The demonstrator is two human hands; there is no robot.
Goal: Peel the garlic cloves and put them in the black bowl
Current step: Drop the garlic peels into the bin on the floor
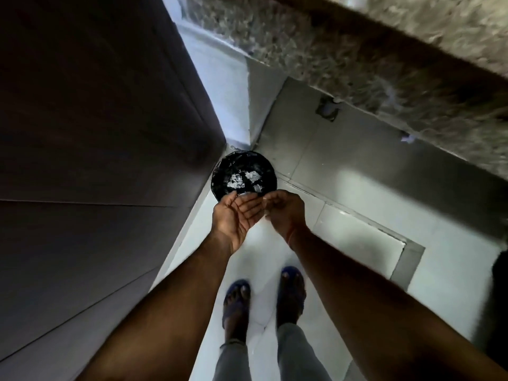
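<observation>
Your left hand is covering the near rim of the black bin; motion is blurring the speckled counter.

A person stands on a pale floor and looks down. Both arms reach out over a round black bin with a shiny black bag inside. Small white flakes lie in the bin. The left hand is held flat with the palm up and the fingers straight. The right hand is just beside it, fingers bent, touching the left fingertips. Two feet in blue sandals show below. A dark door stands on the left. A speckled counter runs along the top right.
</observation>
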